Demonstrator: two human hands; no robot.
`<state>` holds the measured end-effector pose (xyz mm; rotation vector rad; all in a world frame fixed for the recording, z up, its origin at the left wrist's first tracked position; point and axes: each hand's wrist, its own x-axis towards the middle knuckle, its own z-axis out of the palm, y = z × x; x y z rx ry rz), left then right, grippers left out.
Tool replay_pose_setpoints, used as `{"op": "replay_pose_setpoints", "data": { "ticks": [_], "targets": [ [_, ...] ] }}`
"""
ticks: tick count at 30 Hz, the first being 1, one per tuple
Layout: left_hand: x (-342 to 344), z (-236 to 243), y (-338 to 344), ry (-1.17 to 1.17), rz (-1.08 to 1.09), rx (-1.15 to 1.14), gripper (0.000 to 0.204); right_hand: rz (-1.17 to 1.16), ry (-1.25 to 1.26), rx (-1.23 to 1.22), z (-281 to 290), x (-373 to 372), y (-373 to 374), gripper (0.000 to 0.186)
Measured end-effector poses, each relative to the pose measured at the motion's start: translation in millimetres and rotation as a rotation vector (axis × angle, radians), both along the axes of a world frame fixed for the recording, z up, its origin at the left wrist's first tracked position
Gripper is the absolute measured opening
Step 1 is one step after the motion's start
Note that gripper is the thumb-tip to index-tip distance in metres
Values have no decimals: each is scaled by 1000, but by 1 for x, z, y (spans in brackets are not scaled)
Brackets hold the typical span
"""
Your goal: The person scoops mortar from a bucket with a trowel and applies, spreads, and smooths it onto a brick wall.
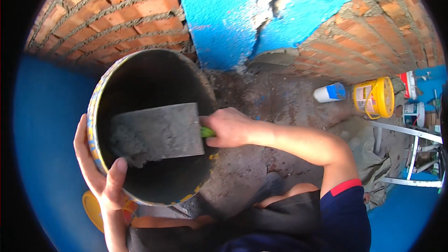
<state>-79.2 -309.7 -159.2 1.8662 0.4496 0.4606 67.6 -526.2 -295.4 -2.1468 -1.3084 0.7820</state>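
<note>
My left hand (pixel 103 179) grips the rim of a large, dark-lined bucket (pixel 151 72), thumb over the edge and fingers along its outside. The bucket is tipped so that its mouth faces me. In my right hand (pixel 228 126) is a trowel (pixel 182 128), held by its green handle (pixel 207 132). Its flat, rectangular metal blade lies across the bucket's mouth. Wet grey mortar (pixel 135 135) covers the blade's far-left part and hangs over its lower edge. The bucket's bottom is too dark to make out.
Bare brick walls (pixel 135 7) meet a blue-painted section (pixel 224 14) with a long crack. On the right stand a white-and-blue container (pixel 330 93), a yellow bucket (pixel 380 97), smaller tubs (pixel 413 113) and a metal ladder (pixel 413 156). Another yellow bucket (pixel 92 212) sits at the lower left.
</note>
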Motion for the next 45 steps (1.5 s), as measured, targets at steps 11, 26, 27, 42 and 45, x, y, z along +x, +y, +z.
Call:
{"op": "replay_pose_setpoints", "data": {
  "ticks": [11, 26, 27, 42, 45],
  "targets": [
    [-5, -10, 13, -23, 87, 127, 95, -520, -175, -151, -68, 8, -236, 35],
    [1, -14, -2, 11, 80, 113, 93, -739, 231, -500, -108, 137, -303, 23],
    [1, -13, -1, 2, 80, 97, 93, -733, 237, -503, -107, 134, -313, 23],
    [0, -19, 8, -16, 57, 147, 93, -676, -293, -518, -99, 125, -235, 30],
    [0, -19, 8, -33, 82, 125, 93, -701, -271, -434, -77, 121, -228, 31]
  ]
}}
